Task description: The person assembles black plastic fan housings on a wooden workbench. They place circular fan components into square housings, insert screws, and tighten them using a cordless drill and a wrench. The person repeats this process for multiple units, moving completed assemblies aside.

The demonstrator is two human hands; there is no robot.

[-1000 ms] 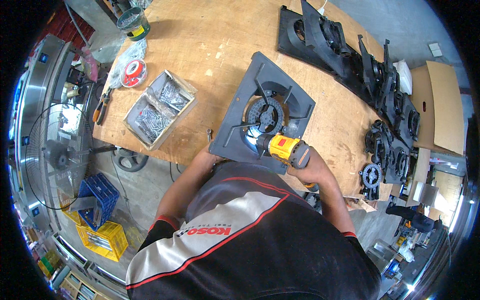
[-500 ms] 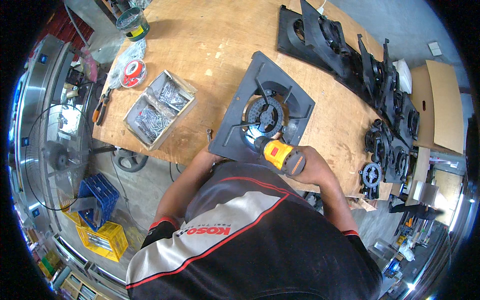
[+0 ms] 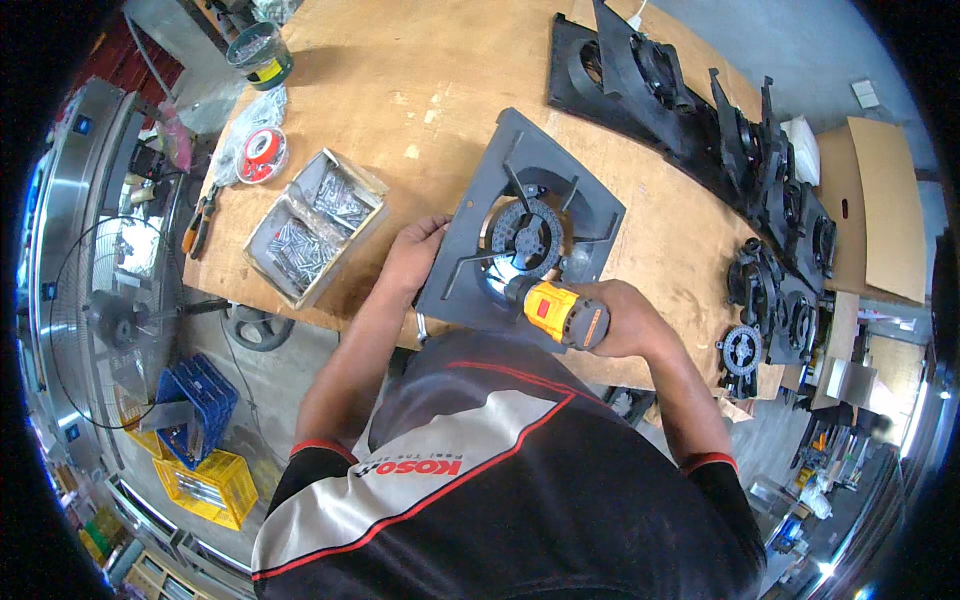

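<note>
A dark grey gas stove top (image 3: 590, 190) lies askew near the table's front edge, with a round burner (image 3: 524, 238) in its opening and pan-support bars around it. My left hand (image 3: 410, 258) grips its left edge; some of the fingers are hidden beneath. In my right hand (image 3: 628, 318) is a yellow and black power drill (image 3: 556, 312), its nose pointing at the near left side of the burner, where a light shines. The tip of the drill is hard to make out. A small shiny metal piece (image 3: 421, 326) sits at the stove top's near left corner.
Left of the stove top stands a two-part box of screws (image 3: 300, 285). Beyond it are orange-handled pliers (image 3: 200, 222), a red and white round container (image 3: 262, 155) and a dark green tub (image 3: 260, 55). More stove tops (image 3: 690, 130) and loose burners (image 3: 741, 350) line the right side.
My left hand has slid away from me along the left edge of the stove top. The small metal piece now shows closer to the table's front edge. The drill stays nearly in place.
</note>
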